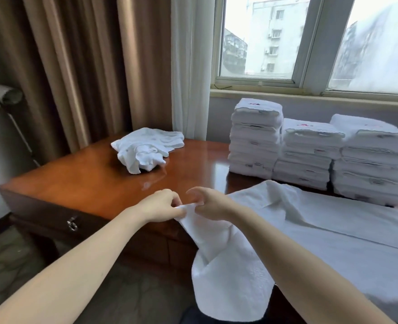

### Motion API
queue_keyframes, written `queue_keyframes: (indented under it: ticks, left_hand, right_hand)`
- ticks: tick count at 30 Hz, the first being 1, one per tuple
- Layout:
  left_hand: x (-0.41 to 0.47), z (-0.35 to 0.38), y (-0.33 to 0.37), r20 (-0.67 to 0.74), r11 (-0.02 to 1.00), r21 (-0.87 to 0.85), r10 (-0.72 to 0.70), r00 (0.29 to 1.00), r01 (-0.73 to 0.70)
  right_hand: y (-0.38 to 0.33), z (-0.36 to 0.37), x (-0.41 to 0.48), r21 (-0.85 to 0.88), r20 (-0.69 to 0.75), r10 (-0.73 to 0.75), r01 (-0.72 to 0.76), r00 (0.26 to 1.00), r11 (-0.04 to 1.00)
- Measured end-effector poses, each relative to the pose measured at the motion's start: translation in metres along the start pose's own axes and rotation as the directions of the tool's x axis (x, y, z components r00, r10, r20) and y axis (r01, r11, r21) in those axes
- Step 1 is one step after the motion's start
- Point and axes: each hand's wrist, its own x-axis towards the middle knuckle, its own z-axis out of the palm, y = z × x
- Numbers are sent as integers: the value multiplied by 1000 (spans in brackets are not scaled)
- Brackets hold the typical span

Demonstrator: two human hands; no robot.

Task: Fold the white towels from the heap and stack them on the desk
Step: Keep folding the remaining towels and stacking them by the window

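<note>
A white towel (230,265) hangs off the desk's front edge, one end lying up on the desk. My left hand (160,206) and my right hand (207,203) meet at its upper corner, both pinching the cloth with curled fingers. A small heap of crumpled white towels (146,148) lies at the back left of the brown wooden desk (88,183). Three stacks of folded white towels (315,155) stand in a row at the back right, under the window.
A white sheet (357,235) covers the right part of the surface in front of the stacks. Brown curtains (76,66) hang behind the desk on the left. A drawer pull (72,224) shows on the desk's front. The dark floor lies below.
</note>
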Motion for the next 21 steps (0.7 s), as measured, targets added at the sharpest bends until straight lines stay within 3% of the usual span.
queue_keyframes:
  ticks: [3, 6, 11, 14, 17, 21]
  left_hand:
    - [1, -6, 9, -137, 977, -196, 60, 989, -86]
    - [9, -17, 30, -276, 879, -421, 108, 955, -221]
    - [15, -33, 81, -278, 713, -636, 143, 950, -294]
    - [15, -38, 103, -287, 680, -659, 167, 943, -321]
    - [20, -42, 112, -358, 751, -541, 203, 911, -380]
    - [20, -63, 118, -518, 839, -377, 160, 840, -392]
  right_hand:
    - [-1, -9, 0, 57, -71, -45, 49, 996, 997]
    - [-2, -32, -4, 172, -238, -26, 69, 971, 983]
    - [-2, -79, -13, 312, -572, 34, 179, 820, 933]
    - [-1, -105, -21, 451, -663, 128, 257, 738, 855]
    - [0, -126, -24, 498, -725, 174, 333, 666, 801]
    - [-3, -139, -22, 463, -768, 158, 368, 620, 807]
